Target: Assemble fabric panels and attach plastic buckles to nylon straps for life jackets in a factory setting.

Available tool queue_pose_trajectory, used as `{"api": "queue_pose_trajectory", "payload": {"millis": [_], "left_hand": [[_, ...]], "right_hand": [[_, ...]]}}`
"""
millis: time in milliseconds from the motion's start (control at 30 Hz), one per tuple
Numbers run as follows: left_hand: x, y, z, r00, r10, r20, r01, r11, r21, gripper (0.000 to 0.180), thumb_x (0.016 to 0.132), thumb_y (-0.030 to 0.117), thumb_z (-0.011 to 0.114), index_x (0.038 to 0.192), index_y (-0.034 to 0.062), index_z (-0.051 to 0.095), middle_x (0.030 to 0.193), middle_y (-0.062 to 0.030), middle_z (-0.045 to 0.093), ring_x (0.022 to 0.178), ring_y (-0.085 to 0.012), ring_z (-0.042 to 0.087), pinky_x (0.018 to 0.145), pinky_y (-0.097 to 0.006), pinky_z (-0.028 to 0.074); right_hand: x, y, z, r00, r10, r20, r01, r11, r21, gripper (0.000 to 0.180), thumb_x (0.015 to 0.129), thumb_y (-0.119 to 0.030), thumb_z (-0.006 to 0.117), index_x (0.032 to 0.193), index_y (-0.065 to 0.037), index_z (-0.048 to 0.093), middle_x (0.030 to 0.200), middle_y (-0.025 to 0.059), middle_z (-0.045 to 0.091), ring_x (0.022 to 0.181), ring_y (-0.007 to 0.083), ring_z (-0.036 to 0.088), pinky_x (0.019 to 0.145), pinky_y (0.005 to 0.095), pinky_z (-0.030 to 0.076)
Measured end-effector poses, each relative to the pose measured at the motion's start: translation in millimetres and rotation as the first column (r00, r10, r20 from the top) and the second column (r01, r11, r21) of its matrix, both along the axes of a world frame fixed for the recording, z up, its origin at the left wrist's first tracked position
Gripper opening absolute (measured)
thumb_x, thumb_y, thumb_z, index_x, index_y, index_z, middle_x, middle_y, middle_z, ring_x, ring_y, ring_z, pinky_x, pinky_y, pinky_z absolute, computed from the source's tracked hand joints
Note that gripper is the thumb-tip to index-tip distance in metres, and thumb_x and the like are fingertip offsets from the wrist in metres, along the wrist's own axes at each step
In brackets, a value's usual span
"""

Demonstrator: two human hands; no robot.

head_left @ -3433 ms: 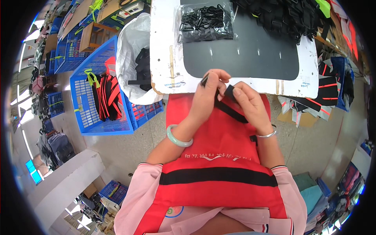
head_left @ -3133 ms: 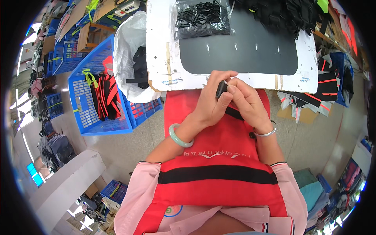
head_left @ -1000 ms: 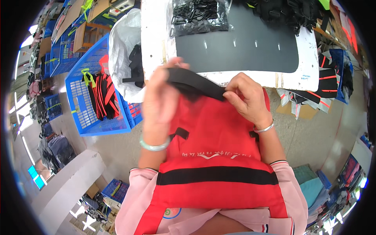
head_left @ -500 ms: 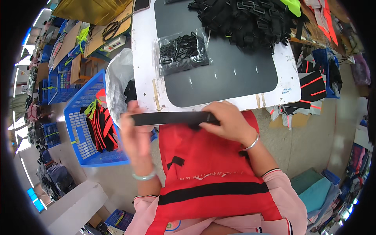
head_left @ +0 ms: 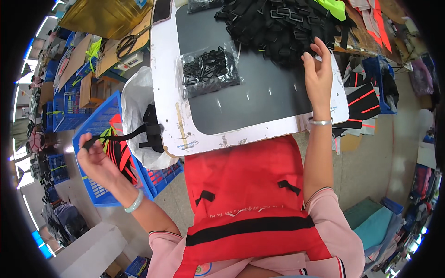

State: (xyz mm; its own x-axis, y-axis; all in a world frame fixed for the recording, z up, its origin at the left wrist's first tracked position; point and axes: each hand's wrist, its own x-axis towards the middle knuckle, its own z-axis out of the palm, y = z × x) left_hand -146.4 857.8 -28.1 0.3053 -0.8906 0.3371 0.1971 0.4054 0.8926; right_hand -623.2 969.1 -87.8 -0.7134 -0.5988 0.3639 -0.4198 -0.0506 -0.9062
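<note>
My left hand (head_left: 101, 163) is out to the left over the blue crate, fingers closed on one end of a black webbing strap (head_left: 124, 137). The strap stretches right to the mouth of a white sack (head_left: 139, 99), where more black strap pieces lie. My right hand (head_left: 319, 76) is raised over the right side of the table, fingers apart and nothing in them. Just beyond its fingertips is a big heap of black straps with buckles (head_left: 278, 28). A clear bag of small black buckles (head_left: 211, 69) lies on the dark table mat (head_left: 264, 104).
The blue crate (head_left: 103, 194) at the left holds black-and-red strips. Scissors (head_left: 127, 44) and a phone (head_left: 162, 10) lie at the far left. A neon yellow cloth (head_left: 333, 8) rests on the heap. Striped black pieces (head_left: 361, 104) hang beyond the table's right edge.
Both hands were together over my red apron, stretching a black strap between them. The left has swung left to the sack with a strap; the right has let go and reached out to the heap.
</note>
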Motion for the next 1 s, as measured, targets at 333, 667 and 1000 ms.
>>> {"api": "queue_pose_trajectory", "payload": {"millis": [333, 667, 1000], "left_hand": [[-24.6, 3.1, -105.7, 0.696, -0.154, 0.701, 0.002, 0.977, 0.213, 0.015, 0.090, 0.013, 0.057, 0.100, 0.0008, 0.059, 0.125, -0.0150, 0.049, 0.112, -0.0199, 0.050, 0.091, -0.031, 0.042], [-136.0, 70.7, -86.5, 0.741, -0.406, 0.534, 0.335, 0.914, 0.231, 0.008, 0.084, 0.002, 0.058, 0.091, 0.0010, 0.061, 0.107, -0.0105, 0.059, 0.102, -0.0183, 0.054, 0.091, -0.029, 0.040], [-188.7, 93.3, -98.1, 0.635, -0.663, 0.397, 0.580, 0.749, 0.322, 0.009, 0.086, 0.005, 0.057, 0.092, -0.0017, 0.060, 0.103, -0.0090, 0.061, 0.092, -0.0151, 0.057, 0.081, -0.026, 0.044]], "right_hand": [[-19.4, -35.9, 0.1, 0.862, -0.036, -0.505, 0.188, 0.949, 0.253, 0.028, 0.080, -0.012, 0.058, 0.108, -0.008, 0.057, 0.089, 0.0084, 0.059, 0.075, 0.0258, 0.059, 0.067, 0.0360, 0.048], [9.0, -1.8, -31.9, 0.964, -0.047, 0.262, 0.050, 0.999, -0.002, 0.035, 0.086, -0.016, 0.064, 0.113, 0.003, 0.050, 0.071, -0.0001, 0.054, 0.058, 0.0036, 0.048, 0.053, 0.0176, 0.040], [19.0, -12.0, -29.0, 0.975, -0.133, -0.177, 0.178, 0.948, 0.265, 0.032, 0.081, -0.026, 0.065, 0.095, 0.000, 0.053, 0.066, 0.0116, 0.064, 0.060, 0.0297, 0.062, 0.058, 0.0372, 0.048]]}}
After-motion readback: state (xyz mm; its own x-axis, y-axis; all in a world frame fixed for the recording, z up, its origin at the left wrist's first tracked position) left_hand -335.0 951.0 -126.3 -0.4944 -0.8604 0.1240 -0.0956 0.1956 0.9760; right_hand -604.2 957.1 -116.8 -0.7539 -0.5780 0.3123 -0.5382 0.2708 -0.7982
